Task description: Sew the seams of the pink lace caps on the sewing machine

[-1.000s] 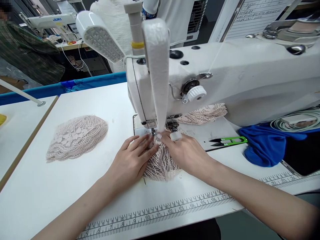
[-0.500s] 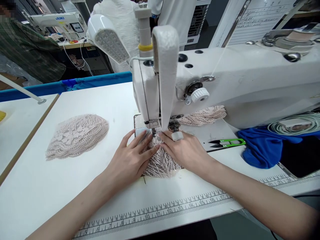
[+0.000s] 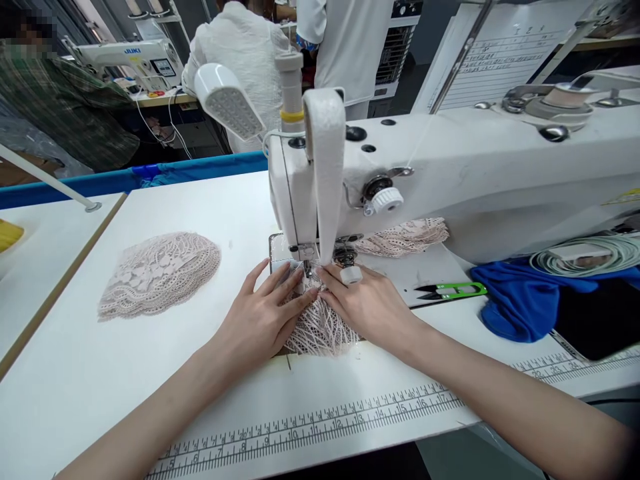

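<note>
A pale pink lace piece (image 3: pixel 325 330) lies under the needle area of a white sewing machine (image 3: pixel 430 153). My left hand (image 3: pixel 263 317) rests on its left side, palm down with fingers spread, the fingertips just left of the presser foot (image 3: pixel 307 268). On the right side of the lace lies my right hand (image 3: pixel 370 303), its fingers reaching to the foot; thumb and forefinger are slightly apart, pressing the lace. Another lace piece (image 3: pixel 160 273) lies flat at the left, and more folded lace (image 3: pixel 405 238) sits behind the needle, under the machine arm.
Green thread snips (image 3: pixel 455 290), a blue cloth (image 3: pixel 520 300), a dark phone (image 3: pixel 600 320) and a coiled tape (image 3: pixel 590 253) are at the right. A ruler strip (image 3: pixel 300 433) runs along the front edge. Behind are people and another sewing machine (image 3: pixel 130 60).
The camera view has shifted slightly, showing more of the people behind. Both hands and the lace beneath them look nearly unmoved.
</note>
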Demonstrator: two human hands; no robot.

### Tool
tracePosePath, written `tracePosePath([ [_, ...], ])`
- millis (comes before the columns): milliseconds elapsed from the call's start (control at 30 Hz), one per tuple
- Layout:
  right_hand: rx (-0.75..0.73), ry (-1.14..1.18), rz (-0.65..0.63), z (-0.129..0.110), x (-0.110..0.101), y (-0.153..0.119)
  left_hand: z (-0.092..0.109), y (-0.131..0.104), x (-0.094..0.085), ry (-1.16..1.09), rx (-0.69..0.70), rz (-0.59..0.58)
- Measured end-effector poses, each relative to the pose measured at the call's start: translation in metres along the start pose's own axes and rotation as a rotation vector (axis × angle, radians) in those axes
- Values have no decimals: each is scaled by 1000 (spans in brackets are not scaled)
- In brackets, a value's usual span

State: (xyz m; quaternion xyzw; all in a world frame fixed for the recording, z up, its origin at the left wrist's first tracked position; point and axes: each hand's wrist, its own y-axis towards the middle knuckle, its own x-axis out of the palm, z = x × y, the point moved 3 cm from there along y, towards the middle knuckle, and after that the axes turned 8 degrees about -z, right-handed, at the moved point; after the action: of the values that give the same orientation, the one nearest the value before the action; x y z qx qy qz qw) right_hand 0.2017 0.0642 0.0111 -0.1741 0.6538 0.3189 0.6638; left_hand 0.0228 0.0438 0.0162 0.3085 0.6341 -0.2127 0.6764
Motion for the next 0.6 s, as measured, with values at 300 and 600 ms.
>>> tracePosePath([
  [300, -146, 74, 130, -3, -11, -6, -2, 0, 2, 44, -3, 67],
  [600, -294, 276, 62, -4, -20, -11, 12, -10, -8, 97, 350, 200],
])
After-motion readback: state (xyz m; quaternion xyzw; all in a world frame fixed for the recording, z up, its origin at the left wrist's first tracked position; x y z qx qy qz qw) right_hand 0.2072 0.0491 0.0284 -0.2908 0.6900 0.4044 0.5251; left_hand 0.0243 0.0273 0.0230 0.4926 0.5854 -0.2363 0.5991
